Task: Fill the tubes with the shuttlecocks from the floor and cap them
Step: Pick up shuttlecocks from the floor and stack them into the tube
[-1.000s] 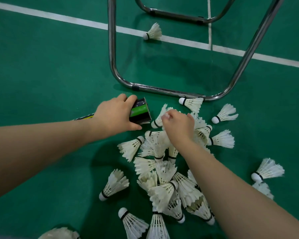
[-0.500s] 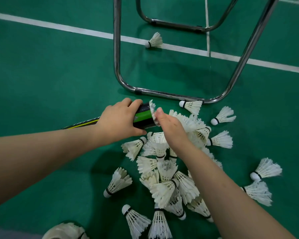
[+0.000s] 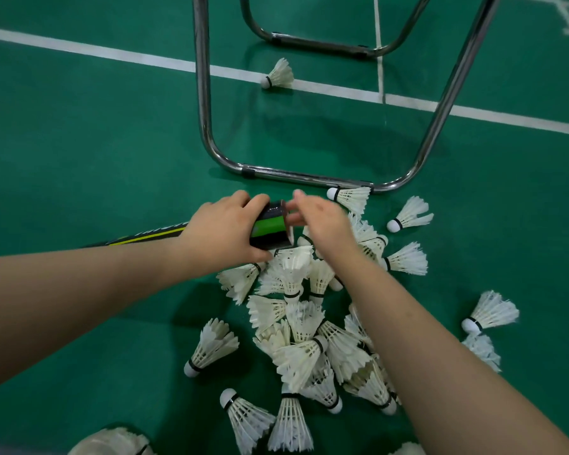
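Glossy metal frame (image 3: pixel 309 177) — feathered shuttlecocks (image 3: pixel 296 323).

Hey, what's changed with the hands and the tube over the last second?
The right hand lifted out of the pile with a shuttlecock and carried it left to the mouth of the tube. That shuttlecock no longer shows, so it has probably gone in, and the fingers look spread at the opening. The left hand kept its grip near the tube's open end. The metal frame and the scattered shuttlecocks stayed put.

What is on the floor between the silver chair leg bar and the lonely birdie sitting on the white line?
Nothing: the head view shows only bare green floor between the metal bar and the lone shuttlecock.
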Demonstrator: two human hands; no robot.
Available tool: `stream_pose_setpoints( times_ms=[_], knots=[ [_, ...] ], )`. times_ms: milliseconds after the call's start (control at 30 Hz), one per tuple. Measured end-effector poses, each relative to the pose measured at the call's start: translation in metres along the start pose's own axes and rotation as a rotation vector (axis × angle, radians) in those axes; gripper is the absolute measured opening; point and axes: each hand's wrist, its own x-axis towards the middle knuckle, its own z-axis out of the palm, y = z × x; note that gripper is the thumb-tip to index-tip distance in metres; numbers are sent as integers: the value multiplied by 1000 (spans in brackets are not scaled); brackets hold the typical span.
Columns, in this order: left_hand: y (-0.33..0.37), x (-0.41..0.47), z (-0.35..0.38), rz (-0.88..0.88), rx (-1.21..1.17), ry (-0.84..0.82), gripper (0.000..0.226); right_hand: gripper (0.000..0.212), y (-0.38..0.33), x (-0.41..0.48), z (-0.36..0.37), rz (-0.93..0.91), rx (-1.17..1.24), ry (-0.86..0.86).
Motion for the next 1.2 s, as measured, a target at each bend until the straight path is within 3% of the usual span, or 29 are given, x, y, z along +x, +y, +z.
stream_pose_setpoints(
  times_ms=[100, 233, 367, 467, 600, 700, 933, 1100, 1200],
  knots=[
    [-2, 8, 1, -32, -5, -10, 81, 27, 27, 24, -25, 32, -486, 293],
    [0, 12, 8, -23, 16, -38, 83, 28, 69, 34, -40, 51, -894, 221],
    [1, 18, 13, -15, 17, -46, 84, 21, 83, 31, -40, 18, -953, 211],
    [1, 20, 13, -13, 12, -36, 85, 31, 77, 31, -41, 0, -834, 284],
    [0, 21, 12, -19, 2, -31, 85, 34, 47, 27, -46, -23, -313, 419],
    [1, 22, 11, -36, -15, -29, 86, 32, 25, 18, -46, -67, 26, 428],
    [6, 24, 6, -62, -74, -9, 86, 34, 4, 0, -24, -124, -129, 38],
    [10, 21, 5, -47, -77, -11, 85, 52, 3, -5, -18, 70, 45, -177],
    [13, 19, 4, -39, -97, -7, 85, 63, 8, 1, -15, 68, 87, -309]
  ],
)
